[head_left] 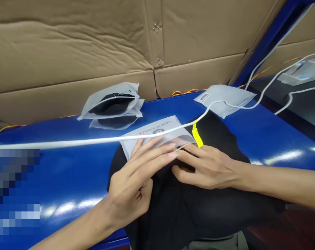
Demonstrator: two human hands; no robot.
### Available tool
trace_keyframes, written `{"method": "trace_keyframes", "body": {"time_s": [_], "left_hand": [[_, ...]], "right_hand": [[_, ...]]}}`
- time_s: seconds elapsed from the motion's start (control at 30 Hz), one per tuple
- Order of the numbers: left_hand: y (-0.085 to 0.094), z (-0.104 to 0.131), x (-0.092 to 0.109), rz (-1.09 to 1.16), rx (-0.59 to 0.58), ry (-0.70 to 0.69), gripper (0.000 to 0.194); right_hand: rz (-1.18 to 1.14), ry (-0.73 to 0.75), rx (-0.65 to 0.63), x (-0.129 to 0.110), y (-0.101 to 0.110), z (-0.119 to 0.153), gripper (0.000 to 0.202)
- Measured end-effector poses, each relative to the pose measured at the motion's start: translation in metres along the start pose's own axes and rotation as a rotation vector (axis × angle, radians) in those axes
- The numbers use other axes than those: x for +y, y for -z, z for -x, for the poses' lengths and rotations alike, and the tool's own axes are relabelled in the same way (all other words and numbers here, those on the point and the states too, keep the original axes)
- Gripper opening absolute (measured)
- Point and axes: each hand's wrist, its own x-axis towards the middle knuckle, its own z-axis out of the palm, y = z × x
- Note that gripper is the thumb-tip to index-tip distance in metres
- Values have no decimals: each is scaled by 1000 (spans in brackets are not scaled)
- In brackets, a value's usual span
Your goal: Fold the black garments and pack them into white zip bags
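A frosted plastic bag (170,123) with dark printed lettering lies on a spread of black fabric (168,205). My left hand (132,177) rests over the bag's near side, its fingers stretched out and its thumb bent underneath. Opposite it, my right hand (208,166) has its fingertips tucked at the bag's open edge and partly behind the translucent plastic. The right thumb sits apart from those fingers, against the fabric. A yellow tag (197,137) on a white cable (100,140) hangs just above the right hand.
Two frosted bags with black contents (113,107) lie at the back left of the blue table (76,173). Another frosted bag (222,99) is at the back right, under the cable. Cardboard (95,45) lines the back. A clear plastic container (300,73) stands far right.
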Motion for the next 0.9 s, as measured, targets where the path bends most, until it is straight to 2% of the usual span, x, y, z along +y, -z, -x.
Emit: {"method": "trace_keyframes", "body": {"time_s": [0.07, 0.17, 0.4, 0.57, 0.67, 0.77, 0.83, 0.9], "left_hand": [[0, 0, -4, 30, 38, -14, 66], [-1, -1, -5, 84, 45, -37, 59], [-2, -1, 9, 203, 60, 11, 55], [-2, 1, 9, 235, 82, 29, 55], [-1, 0, 9, 297, 117, 72, 53], [0, -1, 9, 371, 123, 121, 49], [3, -3, 7, 355, 106, 132, 49], [5, -3, 4, 236, 52, 66, 51]], "right_hand": [[-1, 5, -83, 2, 3, -1, 14], [53, -29, -126, 0, 6, 0, 22], [241, -74, -135, -7, 4, -3, 33], [130, -22, -110, -2, 0, -2, 25], [189, -20, -65, 4, 1, 0, 18], [279, 13, -54, 11, 3, 1, 21], [272, 35, -56, 15, 3, 2, 23], [192, 21, -67, 17, 0, 4, 20]]}}
